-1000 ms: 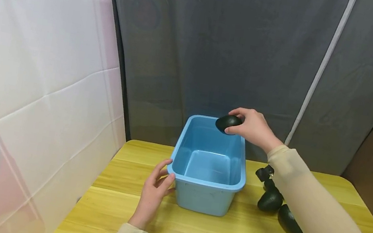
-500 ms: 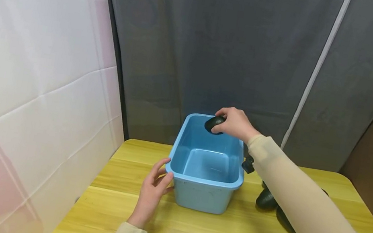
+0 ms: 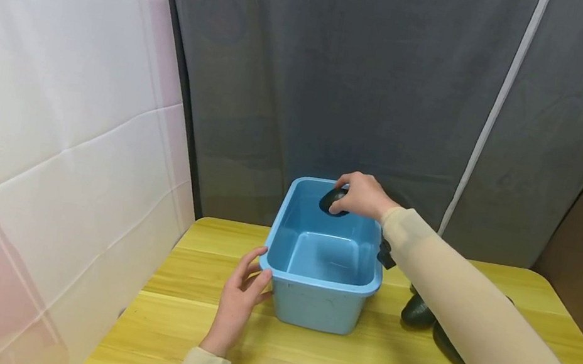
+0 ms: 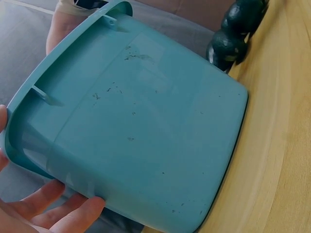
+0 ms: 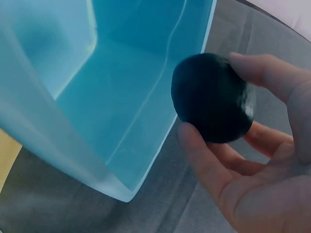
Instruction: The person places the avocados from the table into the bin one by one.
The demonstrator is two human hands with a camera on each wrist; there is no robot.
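Head camera pictures are showing the right hand [image 3: 364, 195] moving to the left and a little lower than it was a second ago, so the dark round avocado [image 3: 333, 201] it is carrying is now hanging over the far end of the blue plastic bin [image 3: 322, 285] instead of beside the rim. The fingers and thumb are curling around the avocado and gripping it; in the right wrist view the avocado [image 5: 213, 97] is sitting between the thumb and the fingertips [image 5: 252, 65], up in the air, with the open bin [image 5: 73, 97] below and beside it. It is not touching the bin yet. The inside of the bin is looking bare. The left hand [image 3: 240, 301] is staying where it was, with its fingers nearly straight and pressing against the near left corner of the bin, holding nothing; the left wrist view is showing those fingers [image 4: 53, 211] under the bin's rim. More dark avocados [image 3: 419, 314] are lying on the yellow wooden table [image 3: 297, 361] to the right of the bin, partly hidden by the right sleeve. The carrying looks nearly done, since the avocado is already over the bin.
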